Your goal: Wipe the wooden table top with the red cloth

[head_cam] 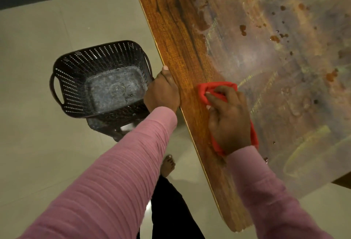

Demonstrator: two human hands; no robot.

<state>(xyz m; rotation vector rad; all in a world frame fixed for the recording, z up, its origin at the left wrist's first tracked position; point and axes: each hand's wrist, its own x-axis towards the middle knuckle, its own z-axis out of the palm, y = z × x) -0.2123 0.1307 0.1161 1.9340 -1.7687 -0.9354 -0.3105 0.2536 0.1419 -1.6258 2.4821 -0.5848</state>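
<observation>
Right hand: I see fingers curled, clutching crumpled red cloth on smeared brown wooden table top.
Left hand: gripping its edge.

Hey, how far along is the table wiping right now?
Looks done: the strip of wooden table top along the near edge shows clear grain. In hand: the right hand presses the bunched red cloth there, while the left hand holds the edge. Left: the hazy smears and brown spots farther in.
</observation>
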